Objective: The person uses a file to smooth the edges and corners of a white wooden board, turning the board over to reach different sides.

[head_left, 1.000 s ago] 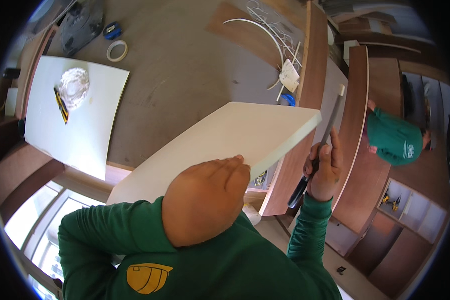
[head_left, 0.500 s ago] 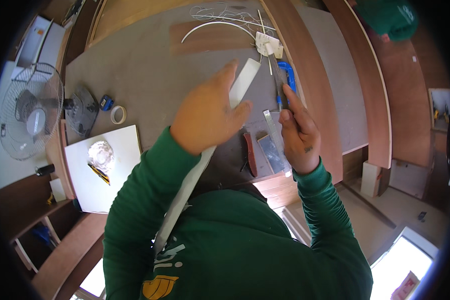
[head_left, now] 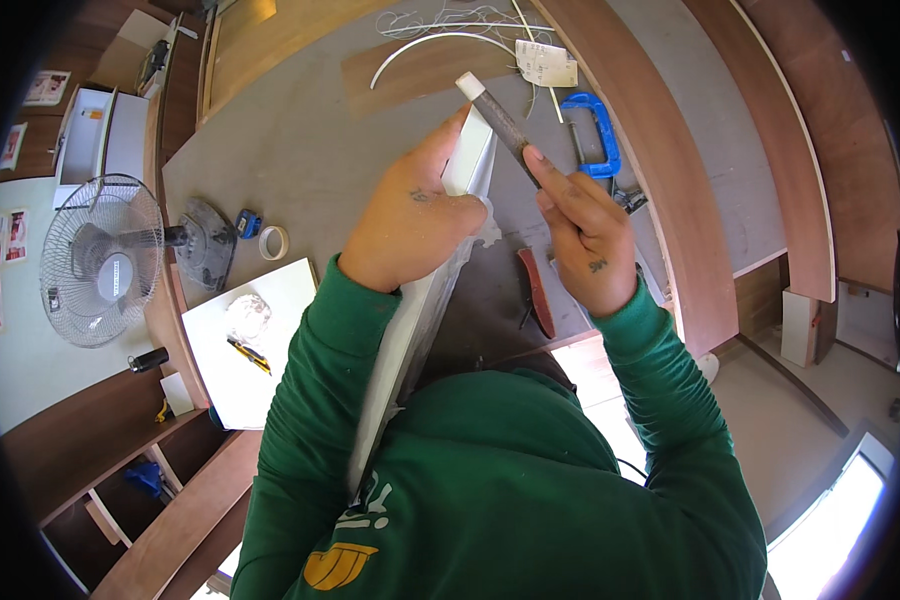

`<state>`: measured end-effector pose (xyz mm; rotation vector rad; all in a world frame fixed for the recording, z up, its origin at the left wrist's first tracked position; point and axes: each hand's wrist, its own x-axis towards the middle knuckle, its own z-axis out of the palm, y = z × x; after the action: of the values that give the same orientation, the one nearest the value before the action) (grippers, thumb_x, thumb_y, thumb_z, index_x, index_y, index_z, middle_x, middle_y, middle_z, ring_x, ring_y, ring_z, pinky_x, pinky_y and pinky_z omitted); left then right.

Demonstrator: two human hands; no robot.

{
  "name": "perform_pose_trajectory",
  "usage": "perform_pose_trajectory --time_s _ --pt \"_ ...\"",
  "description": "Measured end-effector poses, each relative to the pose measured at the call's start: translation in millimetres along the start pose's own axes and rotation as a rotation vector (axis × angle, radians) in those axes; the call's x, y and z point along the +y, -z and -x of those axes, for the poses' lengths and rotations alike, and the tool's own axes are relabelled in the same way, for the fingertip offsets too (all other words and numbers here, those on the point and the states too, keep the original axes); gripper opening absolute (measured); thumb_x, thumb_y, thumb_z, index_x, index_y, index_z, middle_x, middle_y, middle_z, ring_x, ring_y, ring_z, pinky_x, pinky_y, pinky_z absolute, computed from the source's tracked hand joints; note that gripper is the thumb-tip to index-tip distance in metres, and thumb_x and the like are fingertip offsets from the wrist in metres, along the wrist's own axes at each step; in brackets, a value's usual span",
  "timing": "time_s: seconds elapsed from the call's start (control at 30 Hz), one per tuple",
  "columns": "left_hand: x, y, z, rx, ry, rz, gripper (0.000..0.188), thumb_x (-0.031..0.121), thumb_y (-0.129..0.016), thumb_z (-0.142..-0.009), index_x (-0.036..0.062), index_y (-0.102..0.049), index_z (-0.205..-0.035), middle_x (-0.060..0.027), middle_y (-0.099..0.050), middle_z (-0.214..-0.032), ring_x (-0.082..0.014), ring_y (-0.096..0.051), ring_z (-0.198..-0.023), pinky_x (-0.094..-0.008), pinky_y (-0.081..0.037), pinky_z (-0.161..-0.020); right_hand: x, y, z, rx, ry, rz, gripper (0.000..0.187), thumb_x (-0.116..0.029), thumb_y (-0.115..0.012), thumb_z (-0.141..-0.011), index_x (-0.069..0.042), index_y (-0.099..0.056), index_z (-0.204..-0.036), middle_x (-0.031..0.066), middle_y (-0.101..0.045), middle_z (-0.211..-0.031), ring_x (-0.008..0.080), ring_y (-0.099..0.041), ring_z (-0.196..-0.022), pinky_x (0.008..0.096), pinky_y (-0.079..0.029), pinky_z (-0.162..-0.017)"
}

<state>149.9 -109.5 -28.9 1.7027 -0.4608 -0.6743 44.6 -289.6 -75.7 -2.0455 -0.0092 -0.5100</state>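
Note:
My left hand (head_left: pixel 405 232) is closed around a long white board (head_left: pixel 410 325) that stands on edge, its lower end against my shirt. Along the board's right side hangs a ragged strip of pale film (head_left: pixel 489 233). Between the fingers of my right hand (head_left: pixel 592 228) is a dark, flat file (head_left: pixel 502 125) with a whitish end. The file slants up and left, with its pale end just beyond the board's far tip; whether the two touch I cannot tell. A red-brown strip (head_left: pixel 537 295) lies on the workbench (head_left: pixel 300 130) between my forearms.
A blue clamp (head_left: pixel 610 140) lies by the wooden panel (head_left: pixel 675 190) on the right. Thin white strips (head_left: pixel 440 38) and a paper tag (head_left: pixel 547 65) are at the back. Left are a tape roll (head_left: pixel 273 242), tape measure (head_left: pixel 249 223), utility knife (head_left: pixel 250 357) and fan (head_left: pixel 100 265).
My right hand has swung the file leftward, from near the clamp to the board's far tip. The board has turned and shows more of its side. The view has shifted a little.

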Motion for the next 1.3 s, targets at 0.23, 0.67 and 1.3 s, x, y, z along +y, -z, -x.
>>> perform_pose_trajectory --time_s 0.23,0.67,1.3 --pt "2.4 0.4 -1.2 -0.003 -0.023 -0.062 0.086 0.000 -0.059 -0.077 0.0062 -0.037 -0.160 -0.0073 -0.067 -0.112 -0.0110 -0.060 -0.081 -0.0286 -0.053 -0.075 4.3 -5.0 -16.7 0.050 -0.023 -0.054 0.054 0.009 -0.063 -0.092 -0.013 -0.065 -0.141 0.0107 -0.056 -0.079 0.0207 -0.056 -0.067 0.0314 -0.049 -0.064" --pt "-1.6 7.1 -0.9 0.004 -0.033 -0.046 0.086 -0.001 -0.059 -0.077 0.0069 -0.038 -0.160 -0.0047 -0.066 -0.108 -0.0090 -0.059 -0.081 -0.0274 -0.052 -0.074 0.1 0.2 -1.0 -0.044 -0.012 0.006 0.053 0.006 -0.062 -0.093 -0.014 -0.064 -0.142 0.0125 -0.053 -0.077 0.0245 -0.052 -0.063 0.0335 -0.046 -0.061" --pt "2.1 -6.0 -2.4 0.005 -0.074 0.015 0.083 0.000 -0.060 -0.077 0.0032 -0.039 -0.157 -0.0057 -0.065 -0.106 -0.0110 -0.060 -0.084 -0.0269 -0.052 -0.075 -1.0 6.7 -45.4 -0.052 0.020 0.106 0.051 0.003 -0.061 -0.092 -0.016 -0.066 -0.140 0.0127 -0.052 -0.076 0.0267 -0.051 -0.062 0.0360 -0.046 -0.061"
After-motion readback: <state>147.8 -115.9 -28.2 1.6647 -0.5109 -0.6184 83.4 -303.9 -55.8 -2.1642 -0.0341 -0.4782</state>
